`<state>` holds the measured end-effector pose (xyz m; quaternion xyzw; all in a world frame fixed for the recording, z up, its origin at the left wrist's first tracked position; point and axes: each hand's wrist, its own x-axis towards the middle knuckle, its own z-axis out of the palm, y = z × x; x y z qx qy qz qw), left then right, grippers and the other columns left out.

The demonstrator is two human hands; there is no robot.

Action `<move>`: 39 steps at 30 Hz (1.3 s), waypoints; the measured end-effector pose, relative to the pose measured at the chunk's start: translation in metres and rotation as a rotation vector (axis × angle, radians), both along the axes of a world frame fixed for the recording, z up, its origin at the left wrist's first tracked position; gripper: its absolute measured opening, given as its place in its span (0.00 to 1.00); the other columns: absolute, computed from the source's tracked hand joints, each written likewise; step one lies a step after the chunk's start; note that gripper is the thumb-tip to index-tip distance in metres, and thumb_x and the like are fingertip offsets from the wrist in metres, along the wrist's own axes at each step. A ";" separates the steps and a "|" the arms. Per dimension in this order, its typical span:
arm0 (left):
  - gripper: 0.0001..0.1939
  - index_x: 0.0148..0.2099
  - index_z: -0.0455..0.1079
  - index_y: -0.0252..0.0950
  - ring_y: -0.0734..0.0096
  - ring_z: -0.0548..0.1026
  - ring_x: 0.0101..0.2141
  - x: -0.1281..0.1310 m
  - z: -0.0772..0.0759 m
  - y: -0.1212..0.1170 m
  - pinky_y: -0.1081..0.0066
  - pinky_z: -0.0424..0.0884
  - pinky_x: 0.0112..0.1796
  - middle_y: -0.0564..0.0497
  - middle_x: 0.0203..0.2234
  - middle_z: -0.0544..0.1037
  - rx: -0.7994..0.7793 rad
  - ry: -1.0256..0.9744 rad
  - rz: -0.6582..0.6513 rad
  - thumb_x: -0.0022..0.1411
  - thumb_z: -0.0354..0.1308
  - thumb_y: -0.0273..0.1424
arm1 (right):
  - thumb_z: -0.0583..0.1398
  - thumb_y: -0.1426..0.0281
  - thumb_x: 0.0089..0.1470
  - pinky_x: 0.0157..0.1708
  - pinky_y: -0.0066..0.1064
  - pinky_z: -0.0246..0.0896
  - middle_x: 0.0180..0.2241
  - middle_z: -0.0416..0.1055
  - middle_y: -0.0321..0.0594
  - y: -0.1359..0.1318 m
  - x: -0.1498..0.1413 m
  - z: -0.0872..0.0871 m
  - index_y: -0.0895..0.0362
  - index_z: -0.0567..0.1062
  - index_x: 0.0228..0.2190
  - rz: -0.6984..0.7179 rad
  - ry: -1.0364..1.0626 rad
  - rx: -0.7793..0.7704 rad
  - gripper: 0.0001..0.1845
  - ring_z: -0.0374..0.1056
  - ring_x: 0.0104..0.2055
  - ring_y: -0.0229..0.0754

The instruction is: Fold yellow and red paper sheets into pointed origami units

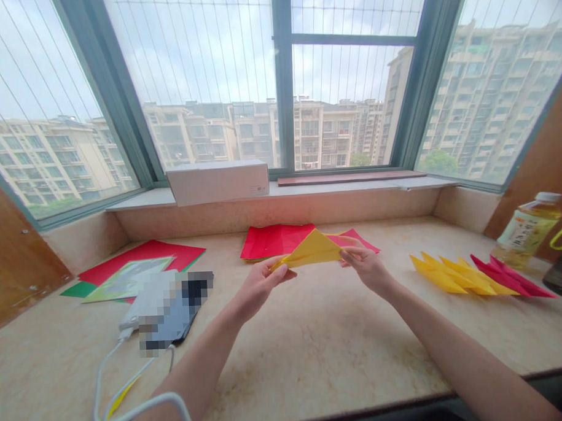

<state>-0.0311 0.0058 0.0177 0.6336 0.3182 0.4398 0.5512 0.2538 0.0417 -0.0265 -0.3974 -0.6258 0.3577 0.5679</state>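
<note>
A yellow sheet of paper folded into a triangle [313, 248] is held up above the counter, its peak pointing away from me. My left hand [268, 277] pinches its left corner between thumb and fingers. At the right corner, the fingers of my right hand [363, 264] are closed on the same paper. Just behind it lies a stack of red paper [275, 240], with some yellow showing at its edge; the raised triangle hides part of this stack.
Folded yellow paper pieces [458, 275] and red ones [511, 276] lie right, near a drink bottle [521, 233]. Left are red sheets [135, 258], a white power bank [148, 295], a phone [186, 318] and a white cable [97, 383]. A white box [218, 183] stands on the sill.
</note>
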 end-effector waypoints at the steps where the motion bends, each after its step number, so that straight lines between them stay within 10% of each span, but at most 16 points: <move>1: 0.22 0.54 0.73 0.31 0.62 0.77 0.45 0.001 0.000 -0.002 0.63 0.70 0.50 0.41 0.45 0.80 0.025 0.042 -0.020 0.60 0.63 0.37 | 0.64 0.52 0.51 0.31 0.34 0.68 0.40 0.77 0.45 0.000 0.001 0.001 0.55 0.82 0.37 -0.018 -0.018 0.017 0.20 0.72 0.36 0.42; 6: 0.24 0.49 0.72 0.30 0.63 0.80 0.35 0.009 -0.008 0.000 0.62 0.76 0.42 0.45 0.32 0.80 0.040 0.059 0.041 0.61 0.59 0.46 | 0.63 0.51 0.53 0.24 0.31 0.61 0.20 0.69 0.35 -0.005 0.000 0.007 0.58 0.81 0.35 -0.046 -0.055 -0.003 0.22 0.63 0.22 0.37; 13: 0.21 0.42 0.72 0.31 0.75 0.71 0.16 0.011 -0.019 0.006 0.76 0.65 0.18 0.51 0.24 0.75 0.133 0.261 0.343 0.67 0.48 0.44 | 0.68 0.52 0.46 0.25 0.34 0.67 0.28 0.76 0.40 -0.013 -0.022 0.005 0.57 0.75 0.34 -0.151 0.132 0.028 0.22 0.70 0.23 0.40; 24: 0.24 0.57 0.69 0.29 0.49 0.76 0.46 0.000 -0.015 0.007 0.59 0.67 0.46 0.36 0.42 0.79 0.334 0.671 0.514 0.66 0.49 0.39 | 0.63 0.59 0.56 0.56 0.49 0.63 0.51 0.74 0.46 -0.020 -0.024 0.001 0.51 0.76 0.51 -0.126 -0.212 0.233 0.22 0.69 0.54 0.55; 28: 0.36 0.63 0.61 0.28 0.50 0.78 0.39 -0.004 -0.020 0.009 0.59 0.69 0.43 0.39 0.37 0.80 0.376 0.675 0.415 0.59 0.59 0.44 | 0.63 0.62 0.57 0.58 0.50 0.60 0.52 0.74 0.45 -0.019 -0.022 0.003 0.50 0.75 0.53 -0.115 -0.237 0.276 0.22 0.68 0.55 0.54; 39: 0.29 0.67 0.55 0.26 0.48 0.66 0.59 -0.004 -0.040 0.017 0.52 0.63 0.56 0.28 0.58 0.67 0.528 0.810 0.320 0.71 0.39 0.38 | 0.58 0.65 0.61 0.56 0.51 0.62 0.50 0.75 0.47 -0.018 -0.015 0.006 0.51 0.77 0.50 -0.088 -0.339 0.299 0.17 0.70 0.54 0.56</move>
